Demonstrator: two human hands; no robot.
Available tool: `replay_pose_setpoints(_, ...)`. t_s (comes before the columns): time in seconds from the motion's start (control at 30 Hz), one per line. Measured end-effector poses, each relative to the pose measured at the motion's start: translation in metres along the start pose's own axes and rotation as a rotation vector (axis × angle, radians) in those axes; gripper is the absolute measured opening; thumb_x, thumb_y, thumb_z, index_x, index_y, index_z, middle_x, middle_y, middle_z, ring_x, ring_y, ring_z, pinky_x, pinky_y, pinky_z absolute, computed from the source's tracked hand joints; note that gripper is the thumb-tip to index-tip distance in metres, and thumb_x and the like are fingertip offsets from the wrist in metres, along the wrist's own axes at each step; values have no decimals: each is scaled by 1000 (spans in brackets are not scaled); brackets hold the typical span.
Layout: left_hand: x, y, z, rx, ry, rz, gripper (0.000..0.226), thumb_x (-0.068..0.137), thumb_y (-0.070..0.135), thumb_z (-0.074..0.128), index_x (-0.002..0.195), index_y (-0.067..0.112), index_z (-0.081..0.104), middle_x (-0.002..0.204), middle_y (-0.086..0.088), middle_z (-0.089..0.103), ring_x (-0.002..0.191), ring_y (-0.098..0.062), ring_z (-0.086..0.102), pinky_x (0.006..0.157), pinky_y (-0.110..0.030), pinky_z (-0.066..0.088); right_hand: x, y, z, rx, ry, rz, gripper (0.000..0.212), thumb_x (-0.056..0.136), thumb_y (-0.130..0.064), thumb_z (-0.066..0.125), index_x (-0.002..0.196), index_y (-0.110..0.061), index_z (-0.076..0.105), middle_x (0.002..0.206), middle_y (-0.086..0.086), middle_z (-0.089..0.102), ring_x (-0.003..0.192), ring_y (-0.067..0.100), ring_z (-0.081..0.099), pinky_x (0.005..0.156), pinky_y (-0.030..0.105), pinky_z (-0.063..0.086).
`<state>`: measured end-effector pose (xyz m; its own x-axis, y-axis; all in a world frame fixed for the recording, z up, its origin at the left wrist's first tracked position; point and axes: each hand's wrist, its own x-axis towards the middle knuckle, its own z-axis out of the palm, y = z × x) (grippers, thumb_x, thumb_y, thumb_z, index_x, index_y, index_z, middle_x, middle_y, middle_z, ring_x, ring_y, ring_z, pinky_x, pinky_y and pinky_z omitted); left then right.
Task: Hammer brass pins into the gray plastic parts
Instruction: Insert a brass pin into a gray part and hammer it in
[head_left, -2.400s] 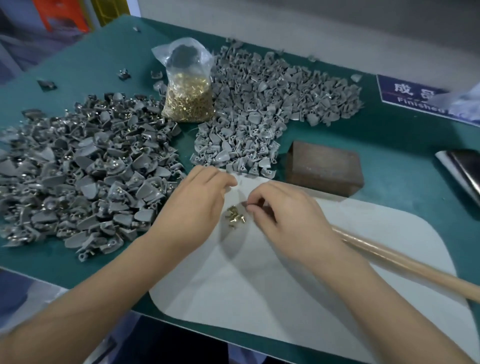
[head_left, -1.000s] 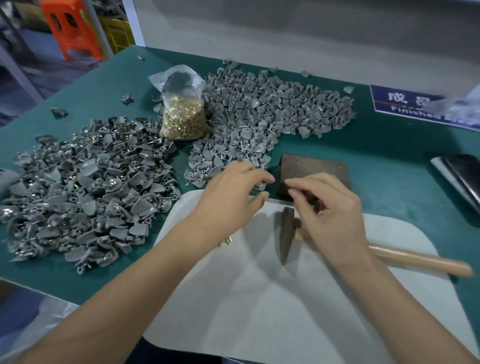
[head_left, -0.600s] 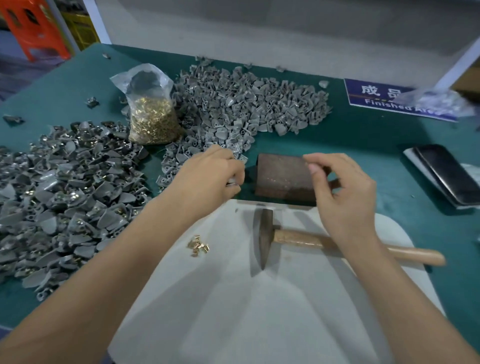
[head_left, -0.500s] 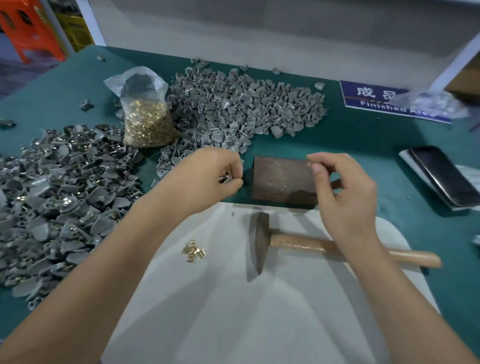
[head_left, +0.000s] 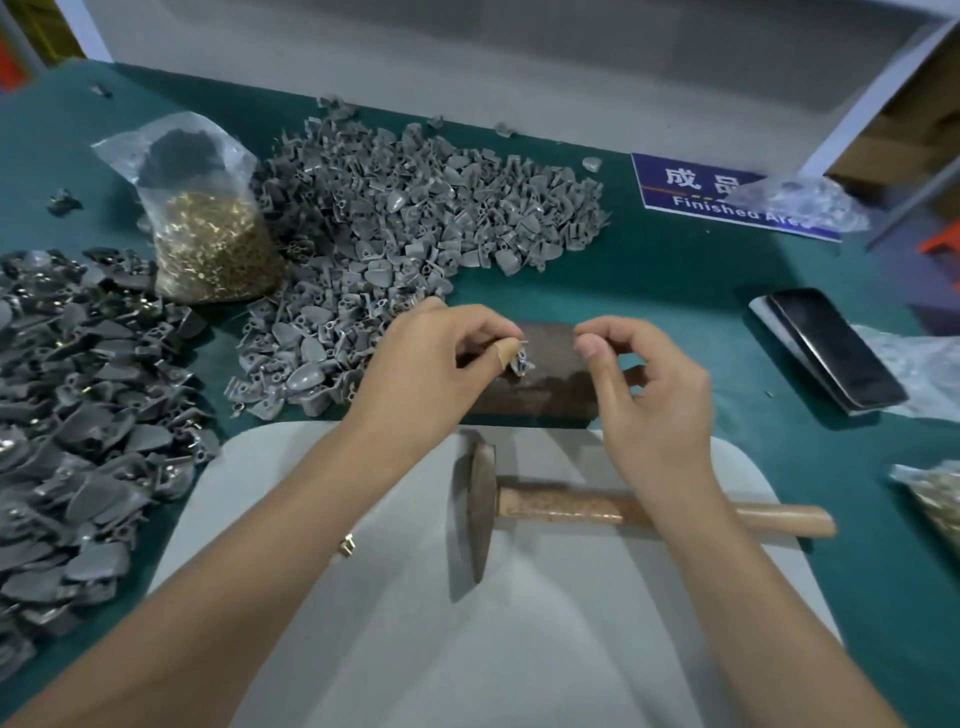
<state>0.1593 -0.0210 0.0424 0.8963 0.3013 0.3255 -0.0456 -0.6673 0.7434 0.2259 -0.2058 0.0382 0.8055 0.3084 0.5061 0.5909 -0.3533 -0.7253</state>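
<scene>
My left hand (head_left: 431, 364) pinches one small gray plastic part (head_left: 521, 361) just above the brown metal block (head_left: 545, 389). My right hand (head_left: 647, 384) hovers over the block's right end with thumb and forefinger pinched together. The brass pin it took from the mat is hidden between the fingertips. A hammer (head_left: 480, 514) with a wooden handle lies on the white mat (head_left: 519, 649) under my right wrist. A few loose brass pins (head_left: 347, 544) show beside my left forearm.
A clear bag of brass pins (head_left: 215, 244) stands at the back left. Gray parts lie in one heap (head_left: 415, 218) behind the block and another heap (head_left: 78, 405) on the left. A phone (head_left: 836, 348) lies at the right, near a blue sign (head_left: 727, 197) and another bag (head_left: 935, 499).
Both hands left the loose pins on the mat. My left hand picked a gray part from the near heap and brought it over the block, toward my right hand.
</scene>
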Motion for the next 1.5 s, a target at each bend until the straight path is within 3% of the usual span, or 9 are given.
replay_pose_setpoints(0.2, -7, -3, 2, 70, 14, 69, 10, 94, 30, 68, 103, 28, 72, 89, 18, 66, 95, -6, 52, 81, -30, 47, -5, 3, 8, -31, -2, -13, 10, 100, -23, 62, 98, -32, 66, 93, -18, 66, 89, 5, 62, 75, 9, 40)
replay_pose_setpoints(0.43, -10, -5, 0, 128, -23, 150, 32, 95, 28, 65, 127, 25, 66, 111, 11, 64, 108, -14, 50, 94, -37, 47, -5, 4, 8, -15, -17, 9, 10, 99, -24, 65, 96, -32, 68, 93, -18, 68, 91, 8, 65, 76, 9, 41)
replay_pose_setpoints(0.6, -9, 2, 5, 179, -1, 154, 37, 87, 49, 71, 119, 30, 70, 100, 10, 56, 101, -14, 48, 87, -36, 46, -5, -1, 8, -5, -29, 5, 8, 98, -22, 68, 93, -29, 68, 91, -16, 68, 89, 10, 65, 75, 10, 42)
replay_pose_setpoints(0.83, -9, 4, 9, 198, 7, 179, 11, 88, 34, 74, 98, 29, 76, 87, 13, 59, 90, -14, 49, 81, -41, 47, -7, -1, 7, 3, -26, 15, 5, 98, -22, 67, 95, -24, 70, 91, -13, 69, 90, 11, 65, 76, 10, 42)
replay_pose_setpoints(1.03, -10, -5, 0, 39, -27, 85, 31, 90, 22, 71, 119, 33, 66, 94, 21, 62, 99, -7, 52, 87, -37, 50, -4, 2, 7, -2, -70, 8, 8, 97, -14, 69, 96, -21, 73, 92, -11, 69, 91, 10, 65, 78, 10, 42)
replay_pose_setpoints(1.2, -10, -4, -2, -11, -49, 51, 35, 90, 20, 73, 120, 36, 62, 92, 27, 61, 101, 2, 51, 85, -19, 44, 4, -4, 10, -21, -119, -20, 7, 93, -12, 74, 91, -19, 75, 91, -9, 62, 88, 10, 61, 78, 16, 43)
replay_pose_setpoints(1.33, -11, -5, -1, -35, -37, 45, 35, 88, 18, 73, 118, 33, 63, 91, 26, 62, 98, 1, 50, 85, -29, 47, 1, -9, 20, -142, -169, -7, 2, 92, -20, 74, 92, -19, 76, 92, -9, 62, 90, 17, 62, 75, 43, 52)
replay_pose_setpoints(1.4, -11, -6, 1, -45, -34, 43, 34, 88, 19, 73, 116, 33, 63, 90, 25, 64, 98, 0, 49, 84, -31, 47, -1, -14, 22, -244, -156, -41, 3, 94, -21, 72, 93, -20, 75, 94, -8, 62, 90, 18, 61, 71, 44, 52)
replay_pose_setpoints(1.5, -11, -8, 2, -47, -13, 58, 27, 87, 20, 73, 111, 31, 67, 90, 21, 66, 97, -4, 50, 85, -33, 47, 2, -22, 19, -369, -179, -98, 5, 96, -22, 69, 94, -22, 74, 95, -9, 61, 90, 16, 61, 63, 36, 48)
